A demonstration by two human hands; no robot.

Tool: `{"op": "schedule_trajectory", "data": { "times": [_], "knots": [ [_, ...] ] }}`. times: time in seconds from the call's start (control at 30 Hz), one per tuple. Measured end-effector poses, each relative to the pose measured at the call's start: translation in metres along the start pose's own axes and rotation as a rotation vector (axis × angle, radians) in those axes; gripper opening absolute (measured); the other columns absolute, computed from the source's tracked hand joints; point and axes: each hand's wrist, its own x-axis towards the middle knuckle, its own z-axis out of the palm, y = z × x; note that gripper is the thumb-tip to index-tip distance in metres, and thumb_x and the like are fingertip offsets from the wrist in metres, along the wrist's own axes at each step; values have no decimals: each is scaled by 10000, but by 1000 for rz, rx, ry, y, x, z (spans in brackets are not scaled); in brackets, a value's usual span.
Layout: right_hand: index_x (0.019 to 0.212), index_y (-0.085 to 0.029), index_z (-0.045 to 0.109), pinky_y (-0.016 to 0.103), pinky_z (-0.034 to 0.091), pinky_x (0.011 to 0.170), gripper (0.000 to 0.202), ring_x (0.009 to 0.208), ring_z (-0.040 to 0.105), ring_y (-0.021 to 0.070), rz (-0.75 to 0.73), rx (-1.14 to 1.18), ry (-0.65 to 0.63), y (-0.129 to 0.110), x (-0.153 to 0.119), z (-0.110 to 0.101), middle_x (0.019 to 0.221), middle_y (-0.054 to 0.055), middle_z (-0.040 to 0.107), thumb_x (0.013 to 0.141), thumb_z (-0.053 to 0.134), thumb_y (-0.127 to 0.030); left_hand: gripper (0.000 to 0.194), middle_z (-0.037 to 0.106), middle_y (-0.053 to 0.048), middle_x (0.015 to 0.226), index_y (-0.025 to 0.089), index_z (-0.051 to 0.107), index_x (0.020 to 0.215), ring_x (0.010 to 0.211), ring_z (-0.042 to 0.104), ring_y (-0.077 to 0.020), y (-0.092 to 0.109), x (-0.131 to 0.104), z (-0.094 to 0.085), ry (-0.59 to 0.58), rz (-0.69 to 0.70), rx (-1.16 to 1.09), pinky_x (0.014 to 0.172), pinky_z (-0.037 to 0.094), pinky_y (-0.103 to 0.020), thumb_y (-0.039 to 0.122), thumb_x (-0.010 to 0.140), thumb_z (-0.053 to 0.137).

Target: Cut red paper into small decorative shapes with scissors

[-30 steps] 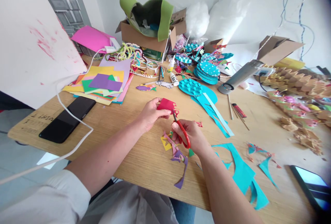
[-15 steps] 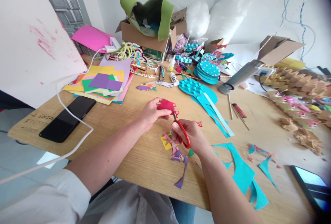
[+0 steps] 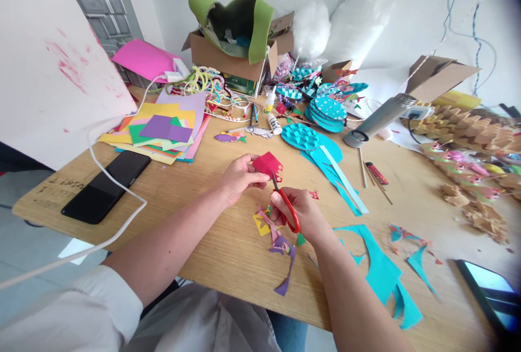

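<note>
A small piece of red paper (image 3: 267, 164) is pinched in my left hand (image 3: 241, 178), its right edge cut into holes and notches. My right hand (image 3: 299, 211) is closed on red-handled scissors (image 3: 292, 216), whose blades point up and touch the paper's lower edge. Below the hands lie yellow paper scraps (image 3: 261, 225), pink strips and a curled purple scrap (image 3: 291, 270). A paper fish (image 3: 230, 138) in purple and orange rests beyond my left hand, beside a white fish shape (image 3: 259, 132).
Coloured sheets (image 3: 166, 128) and a black phone (image 3: 106, 186) with a white cable over it are at left. Turquoise paper (image 3: 382, 268), a metal flask (image 3: 380, 120) and another phone (image 3: 490, 292) are at right. Glue bottles (image 3: 274, 123) and a cardboard box (image 3: 226, 59) stand behind.
The red paper has turned in my left hand, so a corner now points up and more of the notched edge shows. My right hand and the scissors have hardly moved.
</note>
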Motion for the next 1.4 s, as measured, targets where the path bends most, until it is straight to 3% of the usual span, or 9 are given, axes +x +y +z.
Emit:
{"op": "schedule_trajectory", "data": {
  "times": [0.23, 0.73, 1.4],
  "knots": [
    [617, -171, 542, 216, 422, 403, 526, 407, 570, 127, 1, -2, 0, -2, 0, 1, 501, 33, 631, 687, 658, -679, 453, 682, -24, 752, 131, 534, 1001, 536, 563, -82, 1, -1, -1, 11, -4, 75, 580, 437, -241, 105, 589, 721],
    [620, -174, 529, 210, 409, 392, 516, 396, 566, 125, 35, 6, 11, -1, 0, 1, 490, 24, 629, 674, 681, -664, 468, 679, -32, 782, 133, 522, 1012, 626, 608, -110, 3, -3, 0, -17, -19, 27, 616, 457, -254, 109, 596, 734],
    [608, -175, 545, 213, 409, 402, 495, 410, 554, 122, 6, -52, -15, -2, -2, -1, 510, 30, 636, 725, 653, -644, 460, 671, -11, 696, 126, 523, 1017, 571, 596, -103, 3, -1, -3, -51, -28, 55, 623, 457, -263, 73, 602, 714]
  ]
}}
